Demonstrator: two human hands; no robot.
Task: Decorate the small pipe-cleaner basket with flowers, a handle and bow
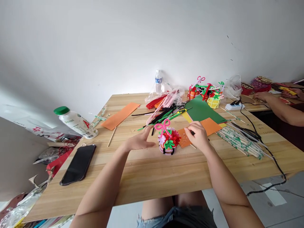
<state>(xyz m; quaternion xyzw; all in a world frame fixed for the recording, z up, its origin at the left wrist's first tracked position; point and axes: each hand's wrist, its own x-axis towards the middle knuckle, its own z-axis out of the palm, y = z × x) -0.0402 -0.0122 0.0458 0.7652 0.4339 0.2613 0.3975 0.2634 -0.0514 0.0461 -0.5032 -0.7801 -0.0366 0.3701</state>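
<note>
A small basket of pipe-cleaner flowers (169,142), red, green and lilac with a pink bow on top, stands on the wooden table in front of me. Just left of it is my left hand (139,140), fingers apart and holding nothing. On its right side my right hand (196,134) is closed on something small and black, too hidden to name. Beneath that hand lie orange paper (211,126) and a thin stick. A yellow-and-black tool (181,111) rests behind, beside black, green and pink pipe cleaners (163,114).
A white bottle (77,122) and a phone (78,164) are at left, near orange paper (121,116). Wrapped sticks (239,142), green paper (204,109), a power strip (234,106) and cable lie right. Finished baskets (213,100) stand behind. Another person's hands work far right.
</note>
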